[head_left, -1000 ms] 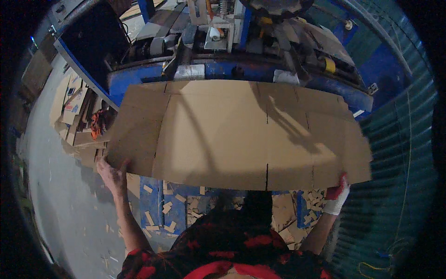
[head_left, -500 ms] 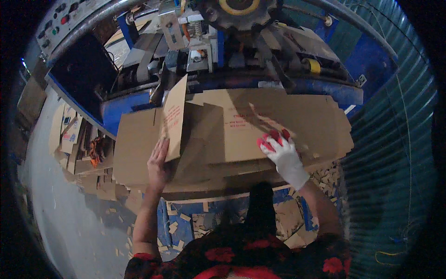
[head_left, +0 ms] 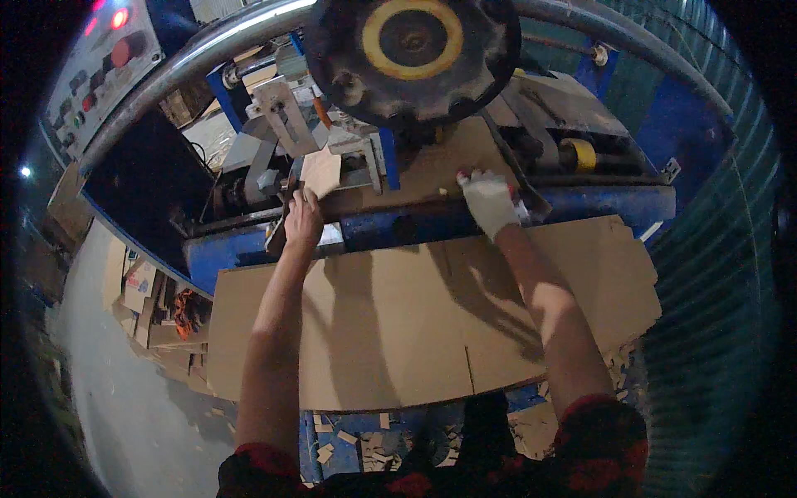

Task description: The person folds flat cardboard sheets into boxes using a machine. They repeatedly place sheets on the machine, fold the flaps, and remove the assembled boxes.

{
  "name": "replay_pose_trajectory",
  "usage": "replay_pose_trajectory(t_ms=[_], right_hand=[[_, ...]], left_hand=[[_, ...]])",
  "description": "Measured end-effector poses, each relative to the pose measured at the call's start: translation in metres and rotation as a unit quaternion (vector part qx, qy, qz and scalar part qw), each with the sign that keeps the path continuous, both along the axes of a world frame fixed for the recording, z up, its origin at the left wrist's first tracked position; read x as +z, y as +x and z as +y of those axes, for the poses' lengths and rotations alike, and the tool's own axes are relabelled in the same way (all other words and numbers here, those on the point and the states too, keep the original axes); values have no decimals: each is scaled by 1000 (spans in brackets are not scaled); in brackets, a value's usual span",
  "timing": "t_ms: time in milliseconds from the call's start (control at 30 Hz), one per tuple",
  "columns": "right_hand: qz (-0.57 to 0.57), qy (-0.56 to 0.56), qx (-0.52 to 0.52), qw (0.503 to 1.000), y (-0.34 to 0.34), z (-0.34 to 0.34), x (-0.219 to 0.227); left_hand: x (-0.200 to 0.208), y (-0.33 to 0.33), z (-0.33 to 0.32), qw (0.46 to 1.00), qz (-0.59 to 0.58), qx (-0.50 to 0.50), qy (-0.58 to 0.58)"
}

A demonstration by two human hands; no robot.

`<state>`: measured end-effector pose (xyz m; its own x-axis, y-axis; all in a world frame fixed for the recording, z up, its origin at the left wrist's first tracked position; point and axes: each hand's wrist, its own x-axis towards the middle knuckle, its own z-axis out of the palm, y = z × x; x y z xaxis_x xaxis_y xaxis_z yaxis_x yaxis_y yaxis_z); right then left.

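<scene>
A brown cardboard sheet point(head_left: 419, 170) lies in the machine under the big black wheel, with a paler folded flap point(head_left: 322, 172) raised at its left. My bare left hand point(head_left: 304, 220) is closed on the near end of that flap. On the right, my right hand point(head_left: 491, 203), in a white glove with red at the fingertips, has its fingers curled down at the sheet's near right part. Below both forearms rests a stack of flat cardboard sheets point(head_left: 398, 324); its top sheet has a slot line near the middle.
The black wheel point(head_left: 413, 41) with a yellow ring hangs just ahead of my hands. A control panel point(head_left: 104, 79) with lit red lamps is at upper left. A blue machine bar point(head_left: 398, 228) runs across. Cardboard scraps point(head_left: 328, 444) litter the floor; corrugated wall point(head_left: 706, 332) at right.
Both hands have moved forward, carrying the folded cardboard sheet from the stack into the machine. The view has shifted, showing more of the wheel and control panel.
</scene>
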<state>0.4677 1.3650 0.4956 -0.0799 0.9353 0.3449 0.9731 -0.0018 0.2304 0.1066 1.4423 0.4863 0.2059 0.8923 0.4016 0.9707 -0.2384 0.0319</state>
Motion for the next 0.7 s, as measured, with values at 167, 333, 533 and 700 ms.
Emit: replay_pose_trajectory(t_ms=[167,333,533,700], right_hand=[[13,134,89,987,16,17,4],[100,105,64,987,57,-89,9],[160,140,-277,937,184,-166,35],[130,55,-434,890,254,-186,1]], left_hand=[[5,2,9,979,-119,-162,-40],[-19,-89,-100,966,-221,-116,-70],[-42,-226,-251,944,76,296,-124],[-51,-231,-275,901,96,366,-210]])
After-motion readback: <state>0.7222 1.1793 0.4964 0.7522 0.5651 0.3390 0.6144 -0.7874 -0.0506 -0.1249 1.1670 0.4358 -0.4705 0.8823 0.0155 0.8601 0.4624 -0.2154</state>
